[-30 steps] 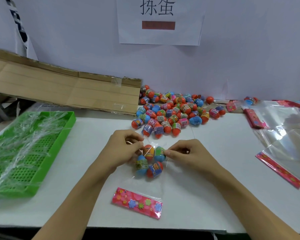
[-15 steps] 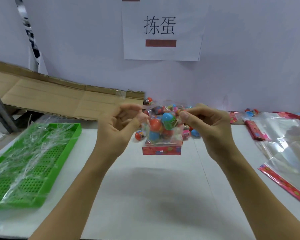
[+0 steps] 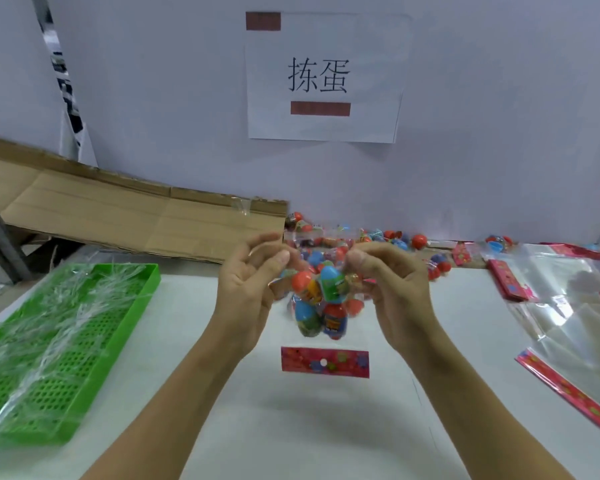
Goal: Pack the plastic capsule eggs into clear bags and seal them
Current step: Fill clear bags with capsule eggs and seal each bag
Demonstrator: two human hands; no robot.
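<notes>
Both hands, left (image 3: pixel 246 289) and right (image 3: pixel 392 285), are pinching a filled clear bag (image 3: pixel 321 303) (blurred) above the worktop (image 3: pixel 326 427), partly hiding the loose eggs (image 3: pixel 395 239) behind; a green tray (image 3: pixel 63 344) is lying left.

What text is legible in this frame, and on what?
"拣蛋": printed in black on the white paper sign taped to the wall.
Two brown bars on that sign, above and below the characters: solid blocks, nothing to read.
Wrappers on the capsule eggs in the held clear bag: printed, too blurred to read.
Pink header card of the bag: flower pattern, no readable words.
Loose egg pile: too small to read.
</notes>
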